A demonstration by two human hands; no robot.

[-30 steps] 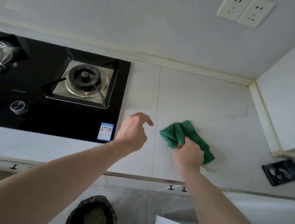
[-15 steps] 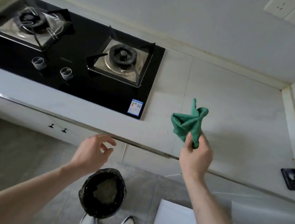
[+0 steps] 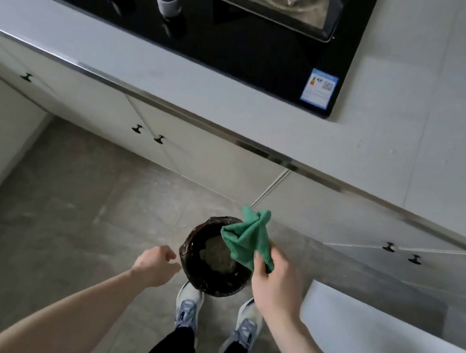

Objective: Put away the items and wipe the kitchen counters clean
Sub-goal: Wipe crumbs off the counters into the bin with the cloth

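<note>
Head view: right hand holds the green cloth above the bin, fingers pinching its lower edge, the rest bunched & pointing up. Left hand just beside the bin's left rim, fingers loosely curled, holding nothing. Bin has a black liner w/ some waste inside, stands on the floor in front of the shoes. Surface above carries the black hob w/ two knobs.
</note>
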